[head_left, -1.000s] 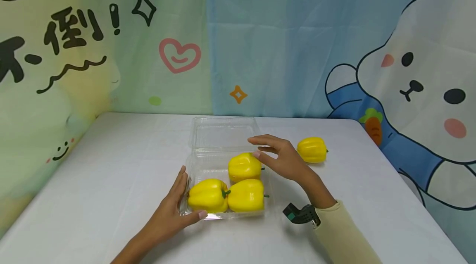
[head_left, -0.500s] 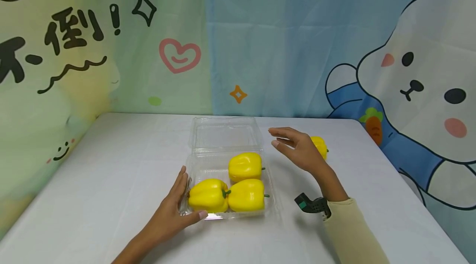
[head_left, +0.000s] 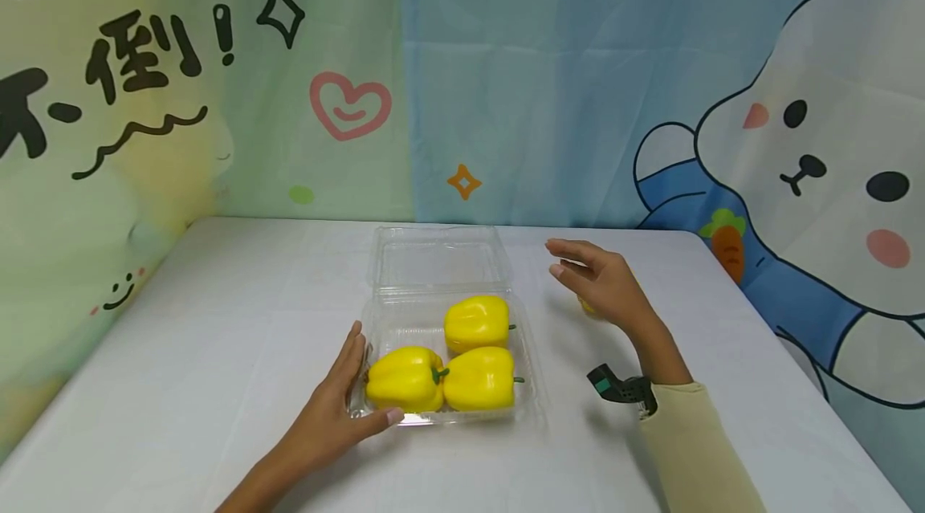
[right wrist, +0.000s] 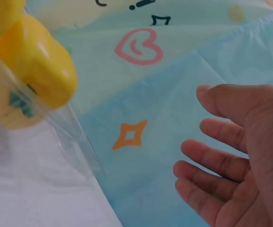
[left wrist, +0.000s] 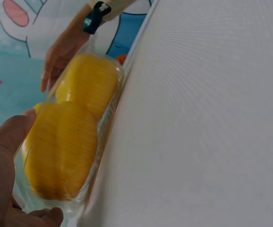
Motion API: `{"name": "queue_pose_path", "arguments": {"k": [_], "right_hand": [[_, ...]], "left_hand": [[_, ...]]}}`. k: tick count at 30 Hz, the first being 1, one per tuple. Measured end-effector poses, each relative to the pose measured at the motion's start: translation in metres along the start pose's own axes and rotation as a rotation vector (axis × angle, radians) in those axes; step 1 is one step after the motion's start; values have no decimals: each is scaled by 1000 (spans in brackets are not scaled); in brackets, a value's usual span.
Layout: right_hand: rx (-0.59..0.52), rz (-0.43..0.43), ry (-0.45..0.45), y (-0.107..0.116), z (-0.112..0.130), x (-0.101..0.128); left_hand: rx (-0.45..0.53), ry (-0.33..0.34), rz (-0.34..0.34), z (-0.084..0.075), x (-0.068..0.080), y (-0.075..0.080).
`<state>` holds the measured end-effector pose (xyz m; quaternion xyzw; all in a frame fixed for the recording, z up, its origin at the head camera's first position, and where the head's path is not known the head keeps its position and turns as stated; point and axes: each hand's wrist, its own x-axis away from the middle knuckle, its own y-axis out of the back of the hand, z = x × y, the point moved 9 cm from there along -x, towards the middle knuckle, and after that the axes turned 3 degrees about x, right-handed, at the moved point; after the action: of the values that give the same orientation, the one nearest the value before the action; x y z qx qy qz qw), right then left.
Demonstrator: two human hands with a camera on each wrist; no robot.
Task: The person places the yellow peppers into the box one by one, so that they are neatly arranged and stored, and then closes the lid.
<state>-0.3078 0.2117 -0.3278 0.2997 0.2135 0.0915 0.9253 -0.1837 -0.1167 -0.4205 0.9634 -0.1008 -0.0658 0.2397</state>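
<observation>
A clear plastic clamshell box (head_left: 405, 320) sits open on the white table (head_left: 217, 352), its lid (head_left: 433, 256) laid back flat toward the cartoon backdrop (head_left: 506, 79). Three yellow bell peppers lie inside the box: one at the front left (head_left: 405, 378), one at the front right (head_left: 478, 378) touching it, and one behind them (head_left: 475, 322). The left hand (head_left: 336, 409) rests against the box's front left corner, fingers straight along the left wall and thumb lying along the front edge; its grip steadies the box without curling round anything. The left wrist view shows the same thumb (left wrist: 13, 135) pressed to the clear wall with peppers behind it. The right hand (head_left: 603, 280) hovers above the table to the right of the box, fingers relaxed and spread, its grip holding nothing. A fourth yellow bell pepper (head_left: 585, 307) lies on the table under that hand, almost wholly hidden by it, well apart from the box.
</observation>
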Motion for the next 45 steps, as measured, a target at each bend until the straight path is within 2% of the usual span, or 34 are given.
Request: {"name": "queue_pose_path", "arguments": {"k": [10,18,28,33,40,45], "right_hand": [[40,-41,-104,20,-28,3],[49,-90,-131,31,-46,7],[72,-130,-227,45,-64,14],[86,-110,-277,46,-74,18],[104,-129,-264,48,-88,21],[79,-142,-280,47,-110,26]], "left_hand": [[1,-18,-5,-3,1,1],[-7,-23,-7,-2,1,1],[-10,-24,-8,-2,1,1],[-5,-22,-7,-2,1,1],[-5,-24,-6,-1,1,1],[-5,-19,-4,-2,1,1]]}}
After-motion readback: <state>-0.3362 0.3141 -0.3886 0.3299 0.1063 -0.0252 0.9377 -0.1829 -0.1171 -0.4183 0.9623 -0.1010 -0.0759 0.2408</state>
